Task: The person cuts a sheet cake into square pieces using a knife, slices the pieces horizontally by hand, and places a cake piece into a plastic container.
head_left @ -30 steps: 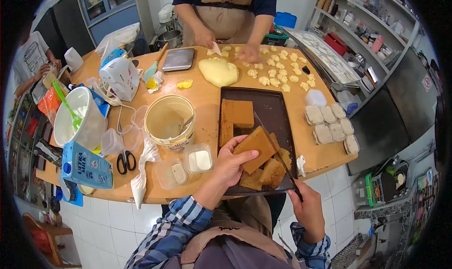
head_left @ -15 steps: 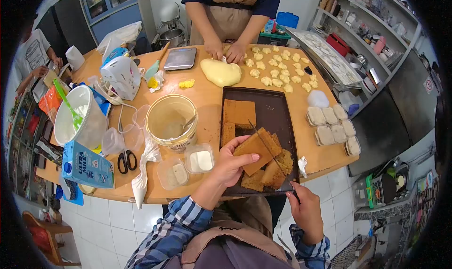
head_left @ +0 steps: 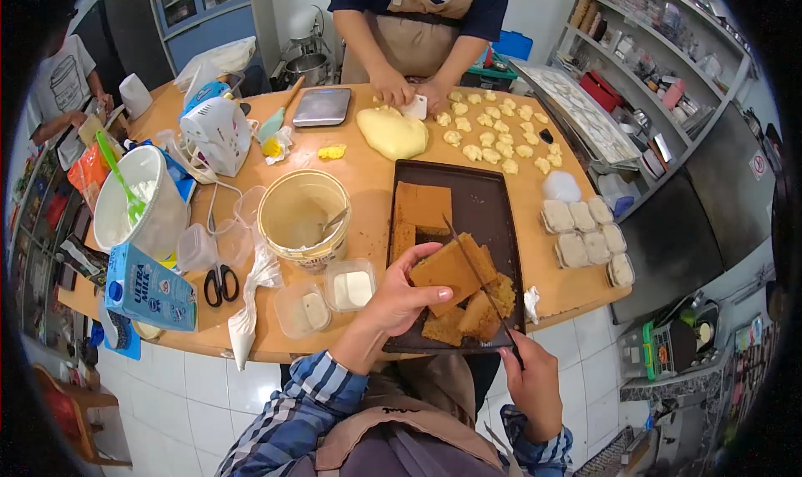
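Observation:
My left hand (head_left: pixel 403 295) holds up a brown cake slab (head_left: pixel 447 275) over the dark baking tray (head_left: pixel 484 195). In my right hand (head_left: pixel 533 377) is the handle of a long knife (head_left: pixel 487 291), whose blade lies along the slab's right side. Below and right of the slab, cut cake pieces (head_left: pixel 483 313) rest in the tray, their sides crumbly. Another cake block (head_left: pixel 423 205) sits at the tray's upper left. To the left of my left hand are two small plastic tubs with white contents, one of them a white-filled tub (head_left: pixel 349 286).
A co-worker's hands (head_left: pixel 409 88) hold a white scraper (head_left: pixel 415 106) by a dough mound (head_left: pixel 391 132) and many small dough pieces. A bucket (head_left: pixel 302 214), scissors (head_left: pixel 221 285), milk carton (head_left: pixel 152 286), piping bag (head_left: pixel 248 314) and mixing bowl (head_left: pixel 154 210) stand left. Filled containers (head_left: pixel 585 230) sit right.
The knife has shifted left and now lies closer along the slab, with a strip parting at its right edge. The co-worker's hands have come together beside the dough.

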The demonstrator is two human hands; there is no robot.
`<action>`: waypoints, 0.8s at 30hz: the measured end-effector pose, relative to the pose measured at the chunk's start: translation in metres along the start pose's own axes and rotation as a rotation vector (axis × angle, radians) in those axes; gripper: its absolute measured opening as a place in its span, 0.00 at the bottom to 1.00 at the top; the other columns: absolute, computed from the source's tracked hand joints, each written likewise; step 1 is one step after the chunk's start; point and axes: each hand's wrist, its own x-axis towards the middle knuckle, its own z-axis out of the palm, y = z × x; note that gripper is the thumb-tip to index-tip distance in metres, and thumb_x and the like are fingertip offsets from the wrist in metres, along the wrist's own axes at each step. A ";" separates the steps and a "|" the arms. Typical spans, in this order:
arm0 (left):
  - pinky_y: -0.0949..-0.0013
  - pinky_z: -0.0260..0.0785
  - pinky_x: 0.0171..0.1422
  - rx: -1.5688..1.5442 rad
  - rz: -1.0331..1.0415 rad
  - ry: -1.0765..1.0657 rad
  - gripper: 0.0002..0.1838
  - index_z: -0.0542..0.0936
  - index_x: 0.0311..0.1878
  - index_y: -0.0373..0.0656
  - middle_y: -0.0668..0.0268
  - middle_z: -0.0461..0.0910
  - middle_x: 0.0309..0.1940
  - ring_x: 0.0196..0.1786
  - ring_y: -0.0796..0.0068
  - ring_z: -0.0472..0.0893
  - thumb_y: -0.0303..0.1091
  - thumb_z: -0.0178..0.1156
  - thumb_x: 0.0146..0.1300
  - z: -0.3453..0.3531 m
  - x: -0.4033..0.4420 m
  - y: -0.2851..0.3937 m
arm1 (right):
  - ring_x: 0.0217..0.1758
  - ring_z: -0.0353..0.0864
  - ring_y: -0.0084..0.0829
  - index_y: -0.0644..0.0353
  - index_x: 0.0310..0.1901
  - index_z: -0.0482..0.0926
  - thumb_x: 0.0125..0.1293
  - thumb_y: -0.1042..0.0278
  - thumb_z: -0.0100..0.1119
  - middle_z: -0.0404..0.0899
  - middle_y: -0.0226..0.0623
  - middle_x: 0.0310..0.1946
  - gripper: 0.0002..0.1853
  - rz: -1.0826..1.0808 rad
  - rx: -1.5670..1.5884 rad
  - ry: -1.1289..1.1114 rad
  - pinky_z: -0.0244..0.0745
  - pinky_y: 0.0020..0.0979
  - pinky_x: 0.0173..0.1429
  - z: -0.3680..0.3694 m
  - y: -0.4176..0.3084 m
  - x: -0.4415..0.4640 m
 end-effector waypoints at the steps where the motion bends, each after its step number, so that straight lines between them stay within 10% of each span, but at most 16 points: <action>1: 0.64 0.70 0.62 -0.002 -0.012 -0.004 0.38 0.64 0.63 0.37 0.61 0.71 0.53 0.56 0.68 0.75 0.19 0.70 0.48 -0.001 0.000 0.000 | 0.33 0.81 0.50 0.63 0.46 0.77 0.60 0.71 0.61 0.80 0.51 0.32 0.13 -0.009 -0.010 0.003 0.75 0.41 0.34 0.001 0.000 0.000; 24: 0.61 0.75 0.56 -0.117 -0.206 0.178 0.26 0.68 0.58 0.39 0.60 0.77 0.51 0.52 0.67 0.79 0.22 0.64 0.56 0.001 0.013 -0.003 | 0.35 0.80 0.52 0.66 0.45 0.78 0.61 0.70 0.59 0.80 0.53 0.33 0.12 0.065 -0.025 -0.068 0.75 0.41 0.38 -0.003 0.005 0.006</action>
